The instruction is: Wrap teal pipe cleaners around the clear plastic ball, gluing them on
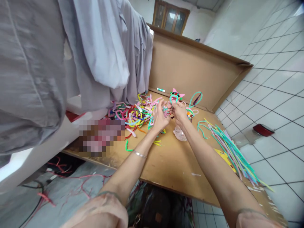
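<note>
My right hand (180, 111) pinches at the lower edge of a fuzzy pipe-cleaner animal head (175, 94), which has pink pointed ears, dark eyes and a turquoise ring round its mouth. Close on its left, my left hand (161, 116) has its fingers curled toward the right fingertips; what they grip is too small to make out. A second pipe-cleaner figure (190, 114) with an orange and white face is partly hidden behind my right wrist. Beneath that wrist sits a clear, pinkish rounded object (180, 134). A turquoise loop (196, 99) rises behind the right hand.
Tangled coloured pipe cleaners (133, 114) cover the table's left side. Long straight pipe cleaners (234, 153) lie at the right, over a yellow packet (224, 158). A cardboard panel (190, 69) stands at the back, a glue-stick-like tube (161, 90) before it. Grey cloth (104, 47) hangs left.
</note>
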The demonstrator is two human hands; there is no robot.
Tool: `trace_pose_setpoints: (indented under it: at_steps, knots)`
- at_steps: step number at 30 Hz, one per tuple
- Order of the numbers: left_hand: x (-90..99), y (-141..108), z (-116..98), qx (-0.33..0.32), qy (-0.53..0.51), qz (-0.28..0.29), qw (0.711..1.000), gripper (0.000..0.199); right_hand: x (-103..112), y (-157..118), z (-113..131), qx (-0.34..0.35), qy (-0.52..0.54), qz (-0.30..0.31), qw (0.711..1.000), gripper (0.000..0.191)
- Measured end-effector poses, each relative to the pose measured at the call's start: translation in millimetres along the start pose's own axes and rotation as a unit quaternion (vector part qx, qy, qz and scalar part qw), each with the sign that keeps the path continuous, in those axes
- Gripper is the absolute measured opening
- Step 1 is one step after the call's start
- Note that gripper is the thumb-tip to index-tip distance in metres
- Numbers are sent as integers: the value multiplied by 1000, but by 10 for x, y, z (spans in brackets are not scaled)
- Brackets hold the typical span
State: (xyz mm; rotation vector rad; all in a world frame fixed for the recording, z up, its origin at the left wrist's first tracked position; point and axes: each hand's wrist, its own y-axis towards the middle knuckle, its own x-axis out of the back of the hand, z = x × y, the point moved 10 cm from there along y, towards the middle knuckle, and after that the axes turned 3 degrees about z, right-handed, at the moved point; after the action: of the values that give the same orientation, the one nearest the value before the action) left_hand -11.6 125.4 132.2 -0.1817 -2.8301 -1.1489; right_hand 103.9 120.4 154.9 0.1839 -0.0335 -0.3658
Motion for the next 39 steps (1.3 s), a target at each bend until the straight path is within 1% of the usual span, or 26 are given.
trace_pose_setpoints:
  at_steps: [1,3,4,5,6,8,9,11,13,14,15,16,17,19,21,22,24,25,27,29,30,31,33,36,37,39]
  knots:
    - [-31,-21,32,9,62,10,998,68,-47,-23,34,-3,26,21,999,26]
    - [-79,-61,94,23,165,36,985,48,-152,-85,81,-11,62,60,996,33]
    - [-89,-76,130,29,206,49,977,38,-177,-115,99,-15,70,69,995,36]
    - [-81,-88,170,35,241,59,968,33,-169,-137,125,-14,73,68,995,40]
    - [-54,-95,217,45,271,63,959,33,-123,-150,174,-6,75,60,995,42]
    - [26,-103,337,76,314,70,944,35,83,-159,394,46,71,30,996,45]
    - [67,-107,402,94,329,75,937,36,226,-170,570,88,65,15,994,45]
    - [129,-115,514,129,345,87,925,38,529,-248,1002,181,26,-7,983,45]
    - [152,-114,565,148,353,96,919,39,831,-426,1411,255,-14,-47,966,44]
    - [147,-107,566,150,355,100,917,38,942,-551,1573,281,-30,-66,957,42]
    - [133,-97,557,150,353,105,917,38,1010,-692,1692,299,-47,-78,950,41]
    - [115,-83,544,151,346,111,919,39,1034,-835,1760,308,-64,-83,946,39]
    - [100,-66,530,152,333,118,923,41,1012,-964,1767,303,-84,-77,946,36]
    - [100,-23,511,163,280,131,937,51,944,-1189,1656,278,-119,-70,951,35]
    - [146,39,491,173,205,147,952,59,919,-1342,1441,241,-135,-72,958,37]
    - [172,78,461,166,162,162,959,60,933,-1393,1327,223,-140,-76,962,37]
    - [302,163,396,151,128,177,964,54,999,-1463,1123,194,-147,-83,966,37]
    - [404,210,358,144,112,169,968,51,1032,-1486,1037,182,-148,-81,969,36]
    - [704,302,277,135,93,103,981,44,1063,-1519,882,156,-144,-60,975,36]
    - [975,336,203,132,127,38,982,37,1038,-1547,734,124,-129,-27,983,38]
    - [1048,332,171,132,163,28,977,34,1014,-1562,662,108,-121,-14,987,39]
    - [1069,320,149,130,202,36,970,31,988,-1577,592,93,-113,-5,989,41]
    - [974,266,151,129,262,99,951,26,933,-1596,457,66,-109,4,992,42]
    - [682,113,216,122,287,224,924,26,777,-1591,231,21,-143,47,988,42]
    - [588,58,228,115,293,257,914,30,714,-1586,153,4,-158,69,985,41]
    - [444,-39,244,97,332,304,888,47,593,-1580,16,-27,-184,112,976,40]
